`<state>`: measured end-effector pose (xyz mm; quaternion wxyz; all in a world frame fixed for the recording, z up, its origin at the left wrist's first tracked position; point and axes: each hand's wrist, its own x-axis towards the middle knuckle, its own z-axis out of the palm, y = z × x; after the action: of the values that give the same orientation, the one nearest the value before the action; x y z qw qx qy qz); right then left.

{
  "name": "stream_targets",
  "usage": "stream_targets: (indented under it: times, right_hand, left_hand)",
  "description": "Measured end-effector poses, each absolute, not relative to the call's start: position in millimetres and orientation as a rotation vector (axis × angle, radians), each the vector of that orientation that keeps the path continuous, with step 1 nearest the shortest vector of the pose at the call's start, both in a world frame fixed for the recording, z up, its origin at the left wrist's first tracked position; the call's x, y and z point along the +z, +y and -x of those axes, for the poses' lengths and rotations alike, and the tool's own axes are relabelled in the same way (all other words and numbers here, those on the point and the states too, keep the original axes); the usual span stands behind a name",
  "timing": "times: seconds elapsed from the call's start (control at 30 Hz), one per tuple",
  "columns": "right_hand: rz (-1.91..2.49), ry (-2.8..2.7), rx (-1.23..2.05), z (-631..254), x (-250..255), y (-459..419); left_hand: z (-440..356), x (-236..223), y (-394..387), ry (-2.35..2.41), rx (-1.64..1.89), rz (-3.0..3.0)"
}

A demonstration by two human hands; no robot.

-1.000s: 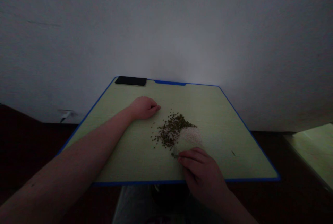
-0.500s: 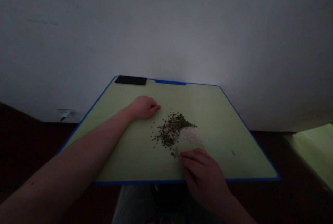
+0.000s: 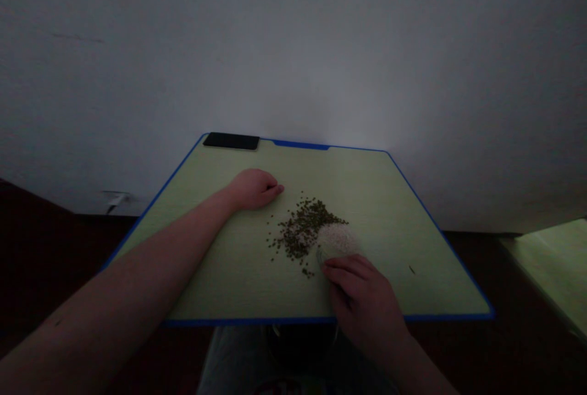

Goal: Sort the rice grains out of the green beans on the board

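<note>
A pale green desk [image 3: 229, 273] with a blue edge holds a heap of small dark green beans [image 3: 300, 230] next to a smaller heap of white grains [image 3: 337, 237]. My left hand [image 3: 253, 188] rests on the desk to the left of the beans, its fingers curled together with nothing visible in them. My right hand [image 3: 362, 300] lies at the near edge of the white grains, fingers bent and close together, fingertips touching the grains. Whether they pinch anything is hidden.
A black phone [image 3: 231, 140] lies at the desk's far left corner. A plain wall stands behind the desk. A second green desk [image 3: 557, 260] shows at the right edge. A dark speck [image 3: 411, 269] lies on the desk's right side.
My right hand has slid a little to the right, from the near edge of the beans to the near edge of the white grains. My left hand has stayed put.
</note>
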<state>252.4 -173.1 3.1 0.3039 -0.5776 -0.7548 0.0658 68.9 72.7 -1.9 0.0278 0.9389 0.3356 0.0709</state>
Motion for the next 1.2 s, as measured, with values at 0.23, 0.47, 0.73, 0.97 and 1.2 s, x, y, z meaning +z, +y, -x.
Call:
stream_targets:
  times: [0.23,0.47,0.73,0.97,1.2]
  right_hand:
    - [1.527,-1.969,0.136,-256.2,1.1,-172.0]
    - [1.443,-1.929,0.228,-260.9,5.9,-167.5]
    - [1.33,-1.946,0.292,-264.9,6.2,-170.5]
    - [1.31,-1.974,0.359,-259.8,8.4,-169.3]
    - [1.282,-1.96,0.422,-256.7,8.5,-167.9]
  left_hand:
    - [-66.1,-1.7,71.5,1.04,0.221,-2.889]
    - [-66.1,-3.4,72.5,1.055,0.238,-2.851]
    - [-66.3,-2.9,73.0,1.047,0.215,-2.899]
    - [-66.9,-1.5,72.4,1.05,0.208,-2.904]
    - [-67.0,0.3,70.6,1.055,0.216,-2.898]
